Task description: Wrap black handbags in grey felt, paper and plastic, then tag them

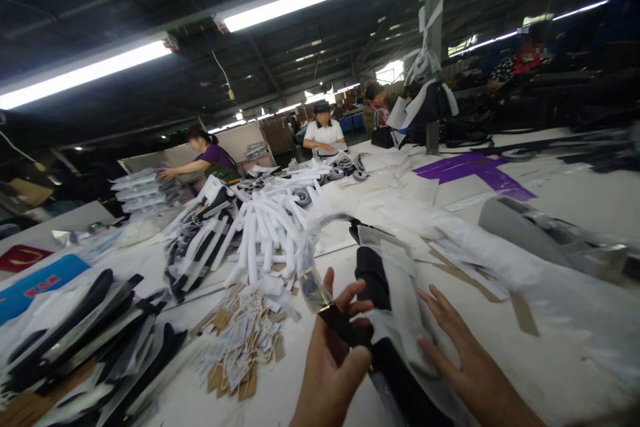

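My left hand (337, 347) is closed around the dark end of a curved handle (311, 280), which is wrapped in clear film and has gold-coloured metal near my fingers. Beside it lies a black bag (373, 273) with white padding (403, 300) and clear plastic over it, slanting down towards the bottom edge. My right hand (450, 340) is at the right side of this bag, its fingers spread and near the padding. The lower part of the bag runs between my two wrists.
String tags (240, 340) lie in a heap left of my left hand. White tubes (265, 227) are piled behind them. Stacked black pieces (90, 340) cover the left side. Purple sheets (465, 170) and a grey piece (525, 227) lie right. Several people are beyond.
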